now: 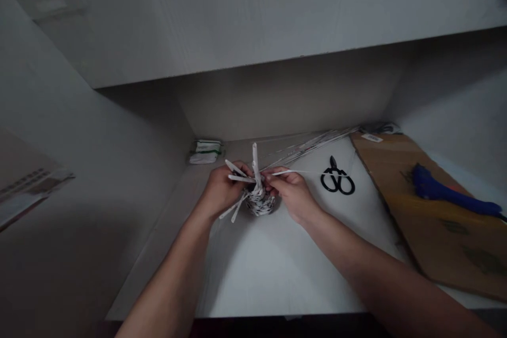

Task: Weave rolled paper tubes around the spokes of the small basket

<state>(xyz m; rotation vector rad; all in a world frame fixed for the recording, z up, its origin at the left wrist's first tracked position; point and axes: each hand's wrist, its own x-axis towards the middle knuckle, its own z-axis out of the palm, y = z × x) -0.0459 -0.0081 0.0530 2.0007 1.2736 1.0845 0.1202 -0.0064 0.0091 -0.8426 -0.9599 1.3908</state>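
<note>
A small woven basket of rolled paper strips (260,204) is between my hands over the white table, with several white paper sticks (255,161) poking up and out to the left. My left hand (226,186) is closed around the basket's left side and its sticks; the fingertips are partly hidden behind them. On the right side, my right hand (288,189) pinches a thin paper strip at the weave. The strip's white end (285,171) sticks out to the right past the fingers.
Black-handled scissors (337,176) lie right of my hands. A blue glue gun (451,194) rests on a cardboard sheet (420,222) farther right. Long thin paper strips (312,146) lie at the back, with a white-and-green packet (205,152) at the back left. A white panel (253,16) overhangs the table.
</note>
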